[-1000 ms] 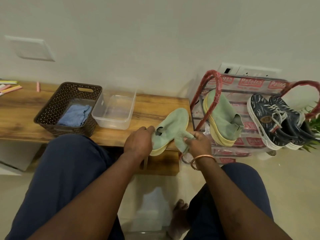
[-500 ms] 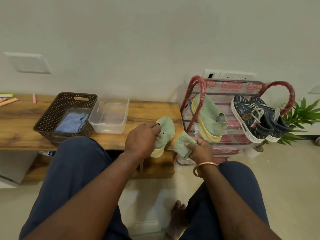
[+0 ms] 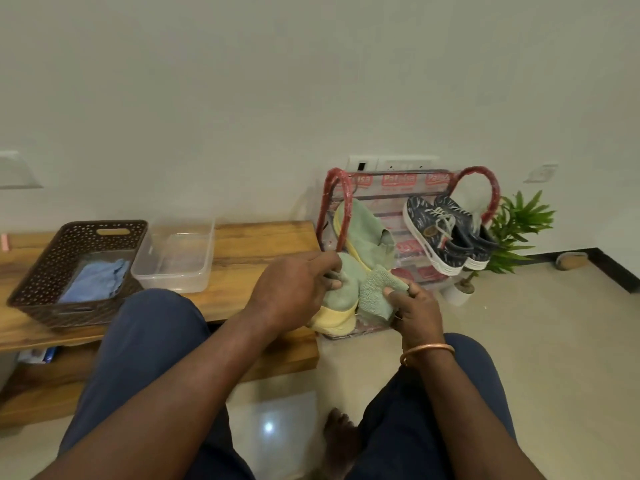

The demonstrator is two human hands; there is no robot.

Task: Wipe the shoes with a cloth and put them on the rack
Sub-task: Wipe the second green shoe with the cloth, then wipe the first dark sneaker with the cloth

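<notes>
1. The brown basket [image 3: 34, 271] on the wooden bench [image 3: 263, 244] contains a crumpled blue cloth [image 3: 95, 280]. A clear plastic tub [image 3: 204, 251] stands just beside it, on its right.
2. The rack [image 3: 493, 188] carries the racked green shoe [image 3: 367, 230] and a pair of dark patterned sneakers [image 3: 440, 233].
3. Left hand [image 3: 294, 289]: fingers curled round the held green shoe [image 3: 341, 289], yellow sole downward, at the bench's right end, in front of the rack.
4. Right hand [image 3: 415, 310]: thumb and fingers pinch the green cloth [image 3: 375, 292], which touches that shoe.
5. A potted plant [image 3: 519, 230] stands right of the rack.

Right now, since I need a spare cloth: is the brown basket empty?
No, a blue cloth lies inside the brown basket.
</notes>
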